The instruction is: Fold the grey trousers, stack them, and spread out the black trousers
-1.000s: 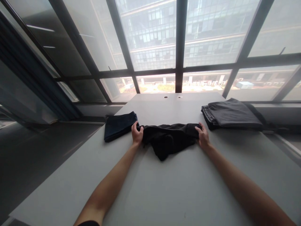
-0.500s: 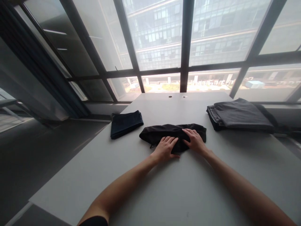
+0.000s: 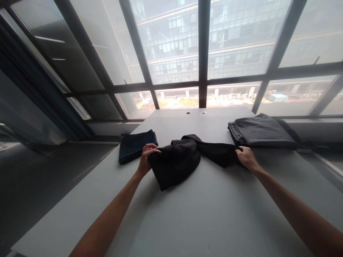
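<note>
A black cloth garment stretches sideways between my two hands above the white table; its exact kind does not show. My left hand is closed on the garment's left end, beside the folded dark blue cloth. At the other end, my right hand pinches a narrower part, just in front of the grey stack. The left part hangs in a wide flap toward me, and the middle is bunched.
Folded dark blue cloth lies at the table's left edge. A stack of folded grey and black clothes sits at the right. The white table reaches back toward large windows; a dark curtain hangs at left.
My hands have moved apart, left and right, from resting together on the bundled black garment. Each now grips one end, and the garment is partly unfolded and spread wider.
</note>
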`<state>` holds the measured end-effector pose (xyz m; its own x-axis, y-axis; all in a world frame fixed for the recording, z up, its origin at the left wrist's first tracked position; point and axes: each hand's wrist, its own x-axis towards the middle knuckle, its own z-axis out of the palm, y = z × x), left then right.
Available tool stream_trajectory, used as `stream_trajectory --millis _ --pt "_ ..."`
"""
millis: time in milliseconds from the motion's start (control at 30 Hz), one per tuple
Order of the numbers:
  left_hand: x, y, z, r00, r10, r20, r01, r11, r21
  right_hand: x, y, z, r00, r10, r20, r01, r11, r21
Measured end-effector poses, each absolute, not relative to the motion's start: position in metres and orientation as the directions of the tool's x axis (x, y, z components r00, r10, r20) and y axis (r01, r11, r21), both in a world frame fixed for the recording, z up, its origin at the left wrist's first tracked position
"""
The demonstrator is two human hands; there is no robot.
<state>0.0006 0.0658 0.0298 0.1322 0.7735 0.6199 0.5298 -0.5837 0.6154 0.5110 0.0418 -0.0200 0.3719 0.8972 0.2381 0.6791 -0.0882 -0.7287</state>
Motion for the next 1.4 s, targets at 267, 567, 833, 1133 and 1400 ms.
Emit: stream_trajectory --millis 267,567,833,1133,1400 --pt "-0.081 0.070 0.008 -0.329 0.915 0.235 -0.050 -0.265 0.963 0.597 -0.009 -0.029 0.473 0.869 0.145 0.687 -0.260 -0.679" --pt "-0.123 0.065 0.024 -0.425 0.839 0.339 0.047 -0.353 0.934 0.671 -0.060 -0.025 0.614 0.780 0.121 0.641 -0.404 -0.652" --pt "-0.128 0.071 0.013 -0.307 0.940 0.152 0.169 -0.103 0.980 0.695 -0.059 -0.052 0.523 0.842 0.136 0.677 -0.312 -0.667" --pt "-0.121 0.039 0.001 -0.239 0.970 0.049 0.241 0.010 0.971 0.701 -0.063 -0.056 0.370 0.929 -0.028 0.622 -0.270 -0.735" --pt "-0.107 0.045 -0.005 -0.270 0.954 0.129 0.266 -0.055 0.963 0.687 -0.078 -0.053 0.277 0.960 0.035 0.602 -0.145 -0.786"
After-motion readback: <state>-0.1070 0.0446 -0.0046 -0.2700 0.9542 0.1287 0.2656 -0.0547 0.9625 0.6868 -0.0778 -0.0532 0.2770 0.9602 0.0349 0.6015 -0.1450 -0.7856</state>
